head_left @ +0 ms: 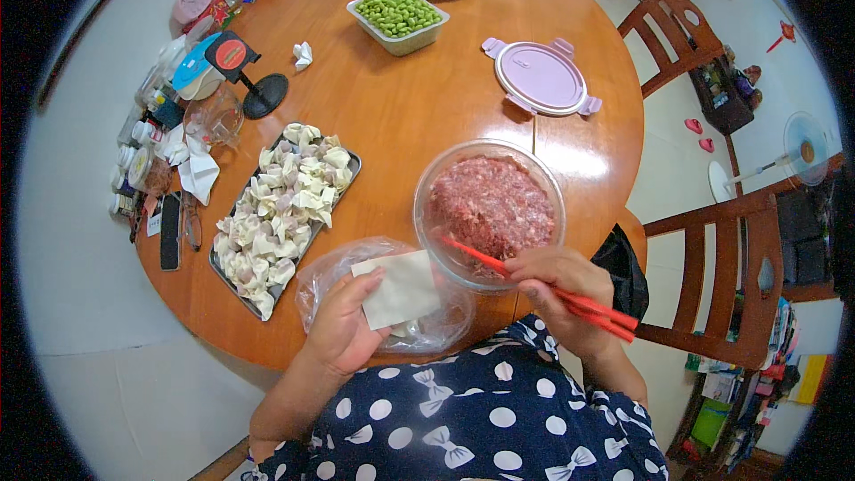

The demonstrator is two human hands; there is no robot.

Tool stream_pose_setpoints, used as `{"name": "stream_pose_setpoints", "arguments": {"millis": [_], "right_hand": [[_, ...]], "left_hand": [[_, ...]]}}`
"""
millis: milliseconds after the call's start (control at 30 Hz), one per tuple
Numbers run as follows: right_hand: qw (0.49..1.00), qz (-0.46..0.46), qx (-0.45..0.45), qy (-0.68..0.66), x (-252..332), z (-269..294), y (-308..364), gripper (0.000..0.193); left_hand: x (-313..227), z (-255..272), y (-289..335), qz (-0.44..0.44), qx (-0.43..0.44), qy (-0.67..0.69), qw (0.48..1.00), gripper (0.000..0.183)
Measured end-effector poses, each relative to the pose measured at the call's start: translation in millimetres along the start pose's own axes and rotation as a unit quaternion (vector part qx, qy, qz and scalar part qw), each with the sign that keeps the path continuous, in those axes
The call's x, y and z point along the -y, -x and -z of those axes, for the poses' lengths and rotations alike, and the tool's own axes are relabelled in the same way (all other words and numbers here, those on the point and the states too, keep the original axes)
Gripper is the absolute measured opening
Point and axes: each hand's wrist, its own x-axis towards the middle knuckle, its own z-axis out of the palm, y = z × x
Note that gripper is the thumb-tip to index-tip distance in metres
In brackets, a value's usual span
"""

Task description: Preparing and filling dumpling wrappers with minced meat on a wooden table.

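Red chopsticks (543, 289) cross a clear glass bowl (436, 180) of pink-red minced meat (492, 205). The square wrapper (403, 289) is pale cream, like the folded wontons (283, 205) on the dark grey tray (230, 276). Bright green edamame (397, 12) fill a white dish (403, 43). The round lid (541, 77) is lilac, the table (392, 107) warm orange-brown wood, the garment (472, 410) navy with white dots and bows.

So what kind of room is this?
Probably a home dining room: a round wooden table, wooden chairs, and a tray of folded dumplings beside a bowl of minced meat.
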Motion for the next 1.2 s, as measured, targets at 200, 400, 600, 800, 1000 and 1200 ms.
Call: {"name": "stream_pose_setpoints", "arguments": {"millis": [200, 400, 600, 800, 1000, 1200], "right_hand": [[0.985, -0.103, -0.069, -0.116, 2, 19, 4, 0.009], [0.929, -0.096, -0.113, -0.340, -10, 19, 6, 0.021], [0.812, -0.214, -0.081, -0.538, -5, -2, 5, 0.021], [0.865, -0.198, -0.116, -0.446, -10, -3, 6, 0.017], [0.917, -0.169, -0.097, -0.348, -11, 9, 10, 0.016], [0.940, -0.092, -0.090, -0.316, 0, 4, 12, 0.015]], "left_hand": [[-2, 6, 2, -0.009, -0.023, 0.032, 0.999, 0.049], [-11, -10, 4, -0.039, -0.019, 0.003, 0.999, 0.050], [-14, -32, 1, 0.034, 0.113, 0.076, 0.990, 0.052], [-14, -27, -1, 0.016, 0.140, 0.100, 0.985, 0.050], [-12, -26, -1, -0.001, 0.116, 0.109, 0.987, 0.048], [-12, -31, -2, -0.011, 0.050, 0.083, 0.995, 0.046]]}}
